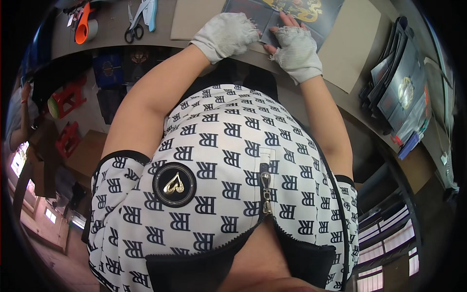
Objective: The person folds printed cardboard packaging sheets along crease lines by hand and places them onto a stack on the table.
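The right hand (295, 50) rests, thumb and fingers apart, at the near edge of the dark printed sheet (321, 30); whether the left hand (225, 36) grips, I cannot tell. The sheet overlies tan cardboard (351, 53) on the worktop (111, 22): best steady one side while smoothing the other lightly.

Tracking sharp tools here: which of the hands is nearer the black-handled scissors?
Left. The left hand is to the right of the scissors, not touching them; the right hand is farther right.
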